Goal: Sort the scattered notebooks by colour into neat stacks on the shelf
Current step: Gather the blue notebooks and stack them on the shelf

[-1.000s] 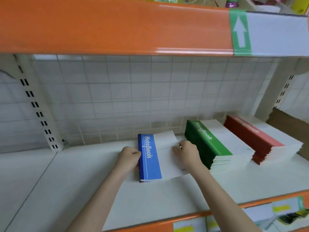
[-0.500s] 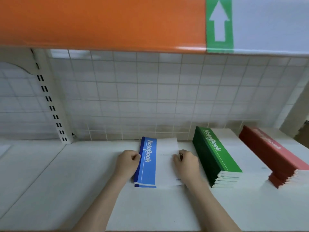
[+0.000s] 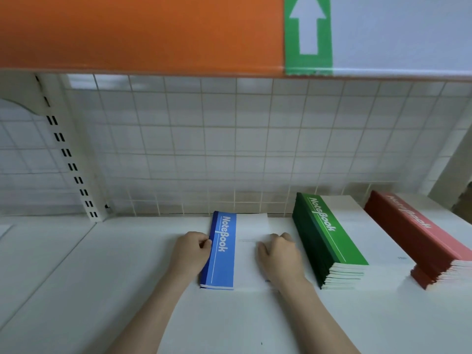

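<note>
Thin stack of blue-and-white paper notebooks (image 3: 231,251) lies flat near the white shelf's (image 3: 102,290) back edge, long axis front-to-back, spine left; left hand (image 3: 190,251) pinches the spine edge; right hand (image 3: 278,256), fingers curled, rests on its white cover; green stack (image 3: 329,238) and red stack (image 3: 419,238) lie parallel, rightward.

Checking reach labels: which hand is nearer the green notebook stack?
Right. The right hand rests on the blue stack's white cover, just left of the green notebook stack; the left hand holds the blue stack's far side.
</note>
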`<act>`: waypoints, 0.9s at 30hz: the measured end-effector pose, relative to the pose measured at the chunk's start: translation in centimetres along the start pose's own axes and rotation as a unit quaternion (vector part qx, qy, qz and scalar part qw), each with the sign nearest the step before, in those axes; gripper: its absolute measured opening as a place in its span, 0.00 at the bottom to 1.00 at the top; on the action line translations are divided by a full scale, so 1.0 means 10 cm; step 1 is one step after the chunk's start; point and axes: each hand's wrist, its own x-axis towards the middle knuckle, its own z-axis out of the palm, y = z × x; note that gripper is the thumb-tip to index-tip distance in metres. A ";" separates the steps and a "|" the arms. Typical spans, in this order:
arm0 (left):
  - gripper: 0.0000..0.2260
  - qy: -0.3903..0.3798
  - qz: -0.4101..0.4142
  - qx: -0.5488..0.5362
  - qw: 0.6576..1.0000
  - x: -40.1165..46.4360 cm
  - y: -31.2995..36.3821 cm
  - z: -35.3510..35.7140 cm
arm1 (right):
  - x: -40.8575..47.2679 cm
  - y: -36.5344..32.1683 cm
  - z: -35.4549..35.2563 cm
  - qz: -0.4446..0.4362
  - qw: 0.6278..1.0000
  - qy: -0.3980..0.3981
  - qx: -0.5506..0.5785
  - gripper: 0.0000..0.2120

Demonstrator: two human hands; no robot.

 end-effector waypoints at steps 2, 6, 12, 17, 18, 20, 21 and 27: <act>0.09 0.011 0.000 -0.007 1.000 -0.01 -0.01 0.00 | -0.01 0.00 0.01 -0.010 1.000 0.005 -0.001 0.15; 0.05 0.019 0.018 -0.037 0.999 -0.07 0.00 -0.05 | -0.03 0.06 0.02 -0.034 0.999 0.004 0.039 0.24; 0.32 -0.213 0.058 -0.039 0.975 -0.19 -0.01 -0.24 | -0.04 0.10 -0.07 -0.032 0.985 -0.101 0.133 0.50; 0.43 -0.284 0.103 0.004 0.953 -0.21 -0.07 -0.31 | -0.09 0.17 -0.21 -0.091 0.964 -0.237 0.078 0.57; 0.43 -0.287 0.104 0.008 0.952 -0.21 -0.07 -0.31 | -0.10 0.18 -0.25 -0.096 0.960 -0.254 0.075 0.57; 0.41 -0.286 0.104 0.003 0.953 -0.23 -0.06 -0.31 | -0.11 0.19 -0.31 -0.104 0.953 -0.276 0.067 0.58; 0.40 -0.281 0.105 0.004 0.954 -0.23 -0.06 -0.31 | -0.12 0.19 -0.33 -0.109 0.951 -0.283 0.059 0.58; 0.35 -0.249 0.122 0.025 0.961 -0.26 -0.05 -0.29 | -0.11 0.19 -0.33 -0.127 0.953 -0.263 0.082 0.55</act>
